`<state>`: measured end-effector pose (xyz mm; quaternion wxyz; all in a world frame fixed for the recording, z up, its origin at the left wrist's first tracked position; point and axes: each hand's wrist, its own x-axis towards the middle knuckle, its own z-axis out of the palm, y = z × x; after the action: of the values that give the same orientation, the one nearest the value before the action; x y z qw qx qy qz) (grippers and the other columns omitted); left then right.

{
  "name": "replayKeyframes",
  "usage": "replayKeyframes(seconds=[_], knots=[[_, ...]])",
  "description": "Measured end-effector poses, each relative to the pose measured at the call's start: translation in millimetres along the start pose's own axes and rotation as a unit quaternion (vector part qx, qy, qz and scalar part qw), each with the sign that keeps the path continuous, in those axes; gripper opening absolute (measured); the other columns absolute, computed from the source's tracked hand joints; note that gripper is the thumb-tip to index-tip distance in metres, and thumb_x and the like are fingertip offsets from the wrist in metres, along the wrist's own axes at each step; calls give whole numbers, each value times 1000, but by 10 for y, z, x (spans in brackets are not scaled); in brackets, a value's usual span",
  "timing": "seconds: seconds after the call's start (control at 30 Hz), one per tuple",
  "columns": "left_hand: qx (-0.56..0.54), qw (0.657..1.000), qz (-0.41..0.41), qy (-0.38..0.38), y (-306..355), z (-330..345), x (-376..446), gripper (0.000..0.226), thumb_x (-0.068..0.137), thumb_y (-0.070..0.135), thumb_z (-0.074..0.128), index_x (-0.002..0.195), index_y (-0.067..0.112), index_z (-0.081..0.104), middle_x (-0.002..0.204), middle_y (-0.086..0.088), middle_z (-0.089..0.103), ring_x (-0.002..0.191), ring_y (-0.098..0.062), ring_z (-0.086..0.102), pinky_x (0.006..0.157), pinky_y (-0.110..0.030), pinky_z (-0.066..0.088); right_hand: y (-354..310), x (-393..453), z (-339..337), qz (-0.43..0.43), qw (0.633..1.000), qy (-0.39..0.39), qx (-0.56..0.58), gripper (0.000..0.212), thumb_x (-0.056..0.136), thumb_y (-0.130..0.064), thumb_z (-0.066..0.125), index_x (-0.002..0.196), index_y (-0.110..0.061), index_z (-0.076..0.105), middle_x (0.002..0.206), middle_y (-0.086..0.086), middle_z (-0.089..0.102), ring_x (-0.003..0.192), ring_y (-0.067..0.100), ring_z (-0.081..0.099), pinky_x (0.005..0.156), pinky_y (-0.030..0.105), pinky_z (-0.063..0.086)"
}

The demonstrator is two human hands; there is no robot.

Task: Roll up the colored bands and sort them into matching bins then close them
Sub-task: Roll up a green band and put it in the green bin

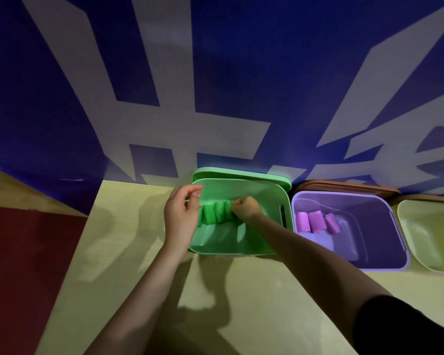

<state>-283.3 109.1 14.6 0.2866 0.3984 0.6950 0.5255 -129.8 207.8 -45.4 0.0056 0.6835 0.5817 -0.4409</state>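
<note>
A green bin (256, 242) stands open at the back of the table, with its green lid (241, 173) leaning behind it. Several rolled green bands (214, 213) stand in a row inside. My right hand (245, 207) is down in the bin with curled fingers on the rightmost roll. My left hand (181, 213) hovers at the bin's left rim, fingers loosely bent and holding nothing. To the right, a purple bin (385, 262) holds three rolled pink-purple bands (317, 221).
A brown lid (349, 187) leans behind the purple bin. A pale yellow-green bin (431, 226) sits at the right edge, partly out of view. The blue and grey wall (215, 98) rises right behind the bins. The table's left edge (69, 252) borders a dark red floor.
</note>
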Motion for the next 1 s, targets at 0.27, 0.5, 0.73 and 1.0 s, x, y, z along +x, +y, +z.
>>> replayKeyframes(seconds=[0.27, 0.5, 0.73, 1.0], knots=[[-12, 1000, 0, -3, -5, 0, 2, 24, 93, 8, 52, 96, 28, 65, 100, 3, 67, 95, -12, 63, 77, -39, 57, 67, -28, 4, -16, 1000, -9, -2, 34, 89, -17, 61, 57, -19, 54, 63, 0, 54, 65, 16, 51, 67, 24, 41], [-18, 1000, 3, -11, 9, -7, -12, 23, 94, 5, 50, 98, 22, 65, 102, -1, 66, 93, -7, 63, 68, -13, 51, 67, -59, -53, -12, 1000, -9, 22, 37, 89, -21, 66, 55, -19, 52, 54, -1, 52, 49, 8, 48, 48, 20, 37], [-15, 1000, 12, -6, 8, -3, -22, 24, 94, 4, 50, 97, 22, 65, 100, -2, 66, 91, -7, 63, 68, -12, 50, 88, -67, -69, -4, 999, -12, 30, 34, 88, -24, 68, 57, -16, 54, 60, 3, 55, 59, 15, 54, 73, 32, 52], [-1, 998, 48, 31, 91, -51, -82, 27, 92, -1, 49, 97, 21, 65, 100, 1, 62, 89, -7, 61, 77, -19, 50, -43, -640, -512, -241, 954, 173, -36, 14, 89, -20, 62, 82, -10, 70, 75, 4, 63, 70, 19, 54, 65, 29, 43]])
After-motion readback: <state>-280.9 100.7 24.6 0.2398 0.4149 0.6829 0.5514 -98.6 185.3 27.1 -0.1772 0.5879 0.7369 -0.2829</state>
